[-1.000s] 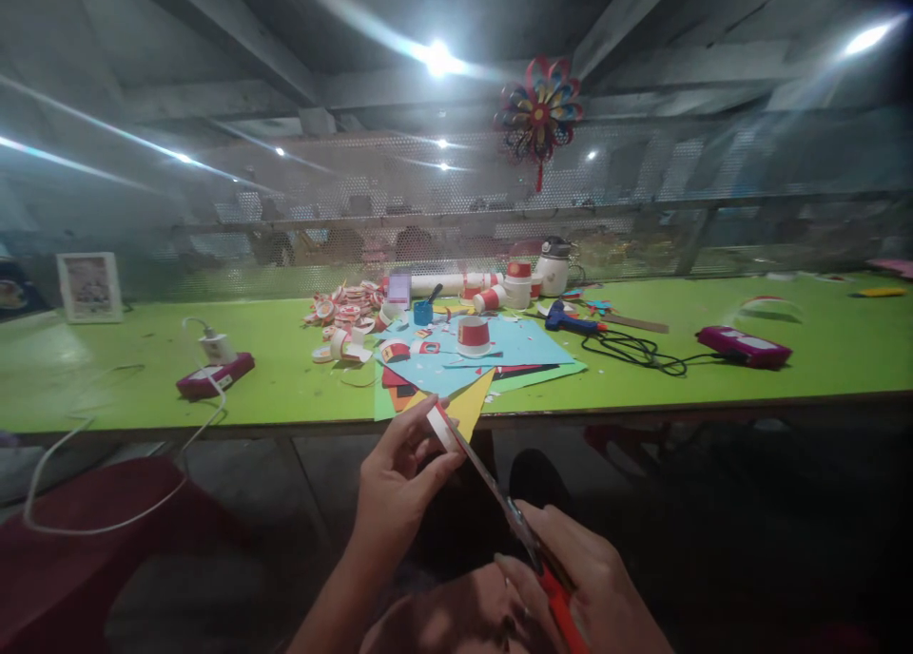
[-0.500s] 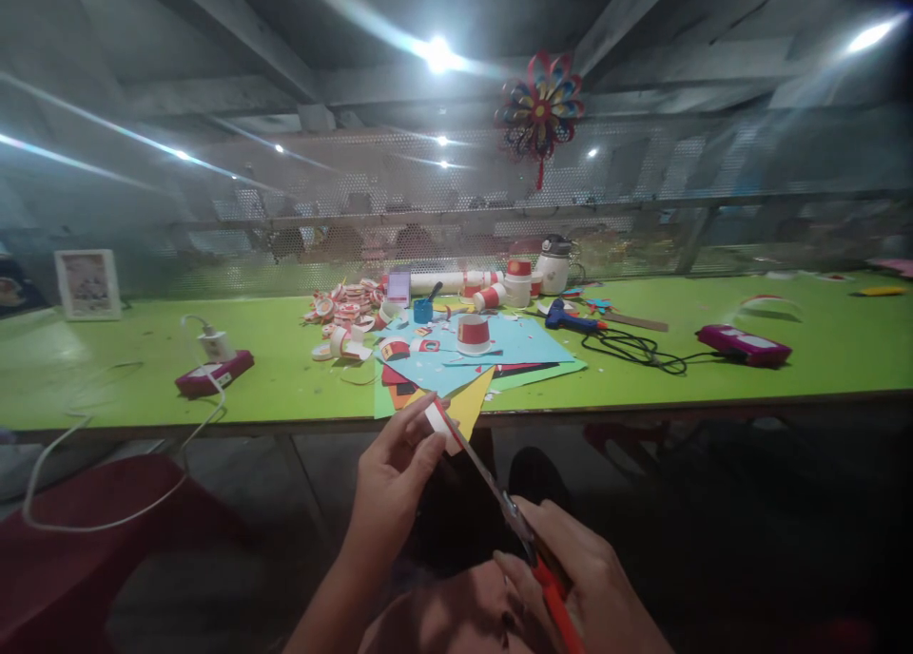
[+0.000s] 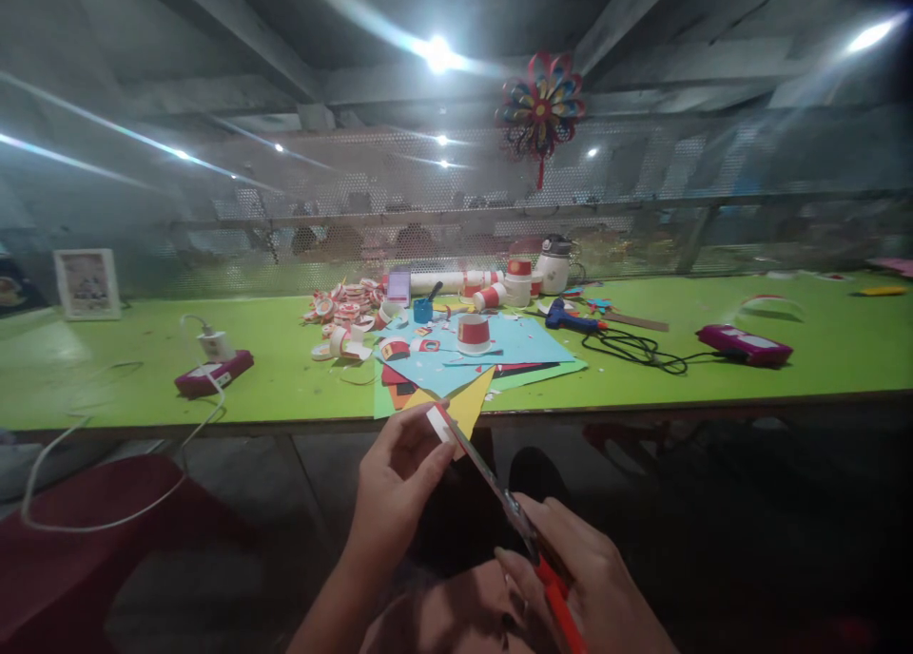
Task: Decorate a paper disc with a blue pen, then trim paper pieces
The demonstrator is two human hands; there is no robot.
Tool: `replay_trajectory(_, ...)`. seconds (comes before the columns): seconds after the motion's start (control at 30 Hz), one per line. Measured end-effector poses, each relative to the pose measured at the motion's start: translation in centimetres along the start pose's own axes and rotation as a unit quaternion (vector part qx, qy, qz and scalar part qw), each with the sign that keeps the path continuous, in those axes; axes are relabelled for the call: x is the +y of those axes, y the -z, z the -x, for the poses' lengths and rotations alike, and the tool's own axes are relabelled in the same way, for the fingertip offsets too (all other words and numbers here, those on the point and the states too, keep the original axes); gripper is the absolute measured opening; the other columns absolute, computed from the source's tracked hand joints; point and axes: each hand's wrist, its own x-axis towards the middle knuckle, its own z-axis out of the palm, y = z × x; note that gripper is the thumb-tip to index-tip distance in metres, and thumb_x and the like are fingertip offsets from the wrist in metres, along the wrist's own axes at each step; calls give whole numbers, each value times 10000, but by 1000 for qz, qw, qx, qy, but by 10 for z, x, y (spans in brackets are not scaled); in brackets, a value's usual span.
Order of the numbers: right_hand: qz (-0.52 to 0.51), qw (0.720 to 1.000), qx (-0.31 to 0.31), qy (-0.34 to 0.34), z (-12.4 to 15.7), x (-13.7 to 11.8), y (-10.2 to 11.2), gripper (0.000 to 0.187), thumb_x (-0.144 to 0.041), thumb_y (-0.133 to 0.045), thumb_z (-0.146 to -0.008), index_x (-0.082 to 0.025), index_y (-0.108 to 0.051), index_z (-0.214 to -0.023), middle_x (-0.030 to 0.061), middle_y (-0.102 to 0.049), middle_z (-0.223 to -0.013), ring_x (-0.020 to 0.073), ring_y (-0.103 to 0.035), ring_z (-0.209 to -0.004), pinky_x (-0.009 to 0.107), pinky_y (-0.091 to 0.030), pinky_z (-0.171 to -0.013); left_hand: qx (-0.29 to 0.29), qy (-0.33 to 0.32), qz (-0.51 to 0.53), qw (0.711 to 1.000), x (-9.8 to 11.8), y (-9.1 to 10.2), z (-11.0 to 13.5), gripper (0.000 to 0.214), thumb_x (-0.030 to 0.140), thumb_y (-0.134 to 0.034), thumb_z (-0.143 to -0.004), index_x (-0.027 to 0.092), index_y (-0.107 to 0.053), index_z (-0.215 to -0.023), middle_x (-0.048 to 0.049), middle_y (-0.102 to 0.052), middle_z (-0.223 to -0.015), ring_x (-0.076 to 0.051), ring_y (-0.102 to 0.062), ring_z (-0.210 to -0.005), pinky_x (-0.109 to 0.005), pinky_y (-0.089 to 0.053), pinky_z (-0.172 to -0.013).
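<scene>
My left hand (image 3: 396,488) pinches a small white paper strip with a red edge (image 3: 440,424) just below the front edge of the green table (image 3: 143,369). My right hand (image 3: 585,587) grips red-handled scissors (image 3: 514,521), whose blades run up to the strip. Both hands are held over my lap, in front of the table. A yellow paper triangle (image 3: 475,397) overhangs the table edge right behind the strip.
On the table lie blue, green and black paper sheets (image 3: 499,350), a red-and-white paper cup (image 3: 474,335), a heap of cut cup rims (image 3: 346,312), a blue glue gun with black cord (image 3: 571,321), two maroon power strips (image 3: 746,345), a white charger with cable (image 3: 214,345). A red stool (image 3: 86,549) stands lower left.
The paper strip has turned slightly in my left fingers and the scissor blades have shifted a little along it. Both hands stay in the same place.
</scene>
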Motion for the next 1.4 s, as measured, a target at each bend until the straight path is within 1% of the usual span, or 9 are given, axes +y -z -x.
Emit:
replay_trajectory(0.2,12,999,31,20,-2,-3,6,214,-309,-570,-905,-207,-644,-1078,38,-665,-786,167,-646,-688,243,-536,-645,-9,-7,2,1000,-4,1,1,369,258,-759,-764,182,-647,-1107,-86,-727,-1123,-197,-687,-1018,-271,-567,-873)
replay_trajectory(0.4,36,999,3,-3,-3,-9,14,237,-317,-574,-905,-216,-653,-1104,43,-677,-795,180,-671,-723,249,-551,-662,7,-20,-10,1000,-5,3,0,389,252,-754,-771,185,-637,-1136,-96,-697,-1197,-208,-682,-1051,-301,-555,-925)
replay_trajectory(0.53,34,999,3,-2,-1,-8,15,257,-314,-572,-905,-210,-651,-1127,50,-677,-798,187,-670,-720,266,-554,-664,-2,-14,-27,1000,-5,5,0,394,252,-755,-767,179,-639,-1135,-95,-717,-1150,-221,-689,-1038,-312,-567,-909)
replay_trajectory(0.63,22,1000,0,3,0,-7,16,252,-295,-571,-907,-223,-652,-1134,40,-673,-787,175,-660,-706,252,-547,-661,-8,-26,-45,999,-6,7,1,396,240,-755,-764,186,-644,-1140,-87,-714,-1160,-224,-684,-1051,-315,-567,-915)
replay_trajectory(0.73,9,1000,-19,-5,0,-7,18,246,-271,-562,-911,-224,-656,-1134,34,-666,-779,169,-656,-705,244,-542,-657,-1,-38,-68,997,-7,8,1,388,227,-751,-769,197,-651,-1143,-79,-700,-1196,-213,-678,-1061,-308,-555,-941)
replay_trajectory(0.87,-4,1000,-25,-10,0,-7,19,251,-273,-574,-903,-229,-662,-1134,33,-664,-783,171,-657,-708,247,-546,-667,6,-45,-68,997,-7,7,1,408,224,-751,-769,203,-647,-1163,-76,-697,-1205,-213,-682,-1054,-305,-561,-932)
replay_trajectory(1.1,-35,999,-32,-19,2,-3,17,284,-250,-587,-886,-216,-654,-1160,59,-694,-862,186,-672,-772,254,-548,-696,2,-36,-68,997,-4,6,1,395,236,-753,-760,183,-660,-1141,-81,-717,-1150,-227,-695,-1020,-319,-573,-910)
replay_trajectory(1.3,-75,996,-42,-24,6,2,13,332,-218,-587,-866,-217,-634,-1195,53,-699,-903,189,-674,-801,262,-542,-716,6,-31,-63,998,-5,5,1,386,244,-758,-753,184,-667,-1122,-83,-721,-1137,-232,-695,-1022,-324,-571,-916)
replay_trajectory(1.4,-90,994,-49,-28,7,4,9,314,-207,-575,-865,-208,-625,-1175,50,-689,-912,189,-667,-818,271,-529,-720,7,-24,-60,998,-5,4,2,390,256,-762,-748,182,-671,-1120,-85,-726,-1125,-237,-700,-1010,-333,-574,-910)
